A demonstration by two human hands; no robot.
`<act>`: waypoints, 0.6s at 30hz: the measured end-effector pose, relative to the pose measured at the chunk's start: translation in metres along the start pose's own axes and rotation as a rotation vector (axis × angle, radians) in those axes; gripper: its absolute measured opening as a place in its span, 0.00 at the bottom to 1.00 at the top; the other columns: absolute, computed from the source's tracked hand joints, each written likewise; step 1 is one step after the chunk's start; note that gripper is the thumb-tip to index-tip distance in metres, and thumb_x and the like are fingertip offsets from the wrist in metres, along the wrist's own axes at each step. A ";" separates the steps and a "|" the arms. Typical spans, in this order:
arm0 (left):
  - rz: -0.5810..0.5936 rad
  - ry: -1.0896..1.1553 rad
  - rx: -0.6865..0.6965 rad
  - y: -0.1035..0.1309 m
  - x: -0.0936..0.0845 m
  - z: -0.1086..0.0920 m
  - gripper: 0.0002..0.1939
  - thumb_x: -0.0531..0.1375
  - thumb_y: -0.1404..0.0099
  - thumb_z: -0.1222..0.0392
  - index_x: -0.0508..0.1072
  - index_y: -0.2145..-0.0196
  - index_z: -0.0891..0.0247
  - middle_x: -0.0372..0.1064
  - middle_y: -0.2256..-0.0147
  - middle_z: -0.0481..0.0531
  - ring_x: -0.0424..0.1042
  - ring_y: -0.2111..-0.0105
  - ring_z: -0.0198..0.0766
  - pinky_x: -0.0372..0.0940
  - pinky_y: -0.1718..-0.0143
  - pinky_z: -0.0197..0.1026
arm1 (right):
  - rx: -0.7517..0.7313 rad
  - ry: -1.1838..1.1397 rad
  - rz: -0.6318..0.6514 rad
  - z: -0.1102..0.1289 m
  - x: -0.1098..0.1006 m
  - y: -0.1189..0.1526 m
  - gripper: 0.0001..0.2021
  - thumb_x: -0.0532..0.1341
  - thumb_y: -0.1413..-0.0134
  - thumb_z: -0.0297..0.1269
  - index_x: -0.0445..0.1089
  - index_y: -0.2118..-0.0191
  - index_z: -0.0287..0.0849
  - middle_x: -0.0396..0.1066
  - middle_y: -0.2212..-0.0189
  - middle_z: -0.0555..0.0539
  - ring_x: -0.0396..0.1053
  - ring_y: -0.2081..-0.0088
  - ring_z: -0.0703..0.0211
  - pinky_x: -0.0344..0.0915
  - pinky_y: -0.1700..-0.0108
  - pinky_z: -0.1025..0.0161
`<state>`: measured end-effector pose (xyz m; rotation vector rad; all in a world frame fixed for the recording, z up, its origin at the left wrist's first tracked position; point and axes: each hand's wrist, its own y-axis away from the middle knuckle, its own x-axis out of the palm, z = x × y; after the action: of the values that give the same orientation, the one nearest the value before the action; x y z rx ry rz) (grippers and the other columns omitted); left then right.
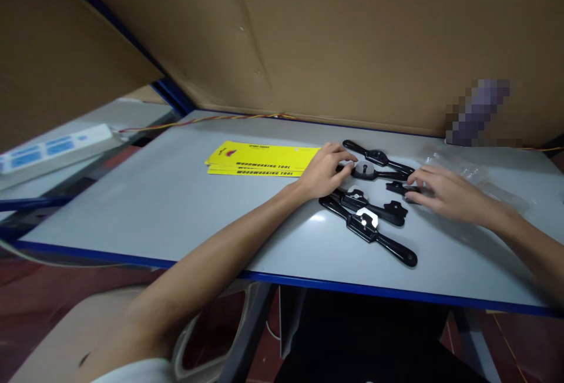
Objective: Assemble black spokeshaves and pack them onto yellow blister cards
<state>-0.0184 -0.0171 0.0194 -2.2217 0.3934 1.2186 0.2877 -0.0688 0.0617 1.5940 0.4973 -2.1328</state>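
My left hand (328, 170) is closed around the left handle of a black spokeshave (383, 175), whose round bright disc and a small screw show beside my fingertips. Between the thumb and fingers of my right hand (445, 193) is a small black metal cap (395, 187), partly hidden by the fingertips. Behind the held tool lies another black spokeshave (376, 158). Nearer to me are two more, a middle spokeshave (352, 198) and a front spokeshave (362, 229), both with shiny blades. A loose black cap (395, 209) rests on the middle one's right handle.
Yellow cards (264, 158) printed "WOODWORKING TOOL" lie stacked left of my left hand. Clear plastic bags (502, 195) lie beyond my right hand. A cardboard wall (308, 36) stands behind the blue-edged table (145, 207). A power strip (57, 147) is at far left.
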 end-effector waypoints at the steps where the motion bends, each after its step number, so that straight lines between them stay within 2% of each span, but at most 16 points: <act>1: -0.006 0.009 0.028 -0.001 -0.002 -0.004 0.21 0.51 0.27 0.55 0.80 0.51 0.66 0.74 0.55 0.60 0.70 0.54 0.49 0.65 0.48 0.53 | -0.009 -0.015 -0.012 0.001 0.001 -0.001 0.13 0.56 0.33 0.50 0.67 0.60 0.46 0.72 0.61 0.43 0.69 0.61 0.50 0.61 0.58 0.54; 3: 0.048 0.044 0.107 -0.003 -0.007 -0.015 0.19 0.51 0.27 0.56 0.80 0.52 0.65 0.75 0.57 0.58 0.72 0.57 0.46 0.67 0.52 0.50 | 0.005 -0.074 -0.035 -0.001 0.002 -0.005 0.14 0.56 0.33 0.52 0.63 0.61 0.47 0.72 0.61 0.44 0.68 0.63 0.51 0.62 0.60 0.54; 6: 0.274 0.095 0.234 -0.009 -0.010 -0.036 0.16 0.53 0.27 0.60 0.80 0.52 0.63 0.77 0.58 0.56 0.74 0.61 0.42 0.67 0.57 0.45 | 0.035 -0.178 -0.071 -0.007 0.003 -0.010 0.16 0.58 0.34 0.54 0.56 0.63 0.49 0.71 0.63 0.46 0.64 0.68 0.55 0.59 0.66 0.57; 9: 0.484 0.048 0.307 -0.023 -0.007 -0.059 0.13 0.57 0.29 0.62 0.80 0.52 0.62 0.78 0.60 0.56 0.75 0.60 0.44 0.64 0.60 0.45 | -0.004 -0.184 -0.129 -0.012 0.005 -0.011 0.16 0.58 0.35 0.50 0.53 0.66 0.49 0.67 0.69 0.49 0.59 0.71 0.57 0.56 0.68 0.58; 11: 0.569 0.003 0.346 -0.034 -0.002 -0.072 0.12 0.60 0.31 0.61 0.81 0.53 0.60 0.78 0.60 0.55 0.75 0.59 0.45 0.63 0.63 0.45 | -0.040 -0.120 -0.123 -0.012 0.006 -0.009 0.14 0.58 0.35 0.46 0.55 0.68 0.48 0.66 0.71 0.50 0.59 0.72 0.57 0.55 0.67 0.58; 14: 0.644 -0.049 0.368 -0.048 0.004 -0.083 0.11 0.64 0.35 0.60 0.82 0.54 0.57 0.78 0.59 0.55 0.75 0.61 0.46 0.60 0.67 0.44 | -0.070 -0.033 -0.039 -0.009 0.007 -0.004 0.09 0.61 0.39 0.44 0.64 0.65 0.47 0.70 0.67 0.48 0.65 0.68 0.55 0.57 0.65 0.58; 18: 0.718 -0.034 0.322 -0.057 0.006 -0.081 0.15 0.67 0.39 0.60 0.81 0.53 0.55 0.77 0.65 0.51 0.72 0.70 0.40 0.57 0.71 0.42 | -0.050 -0.064 0.065 -0.012 0.009 0.000 0.08 0.59 0.36 0.43 0.71 0.63 0.47 0.73 0.63 0.46 0.68 0.65 0.53 0.59 0.64 0.58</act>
<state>0.0680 -0.0205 0.0676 -1.8186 1.3522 1.4009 0.2952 -0.0634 0.0497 1.4890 0.4678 -2.0995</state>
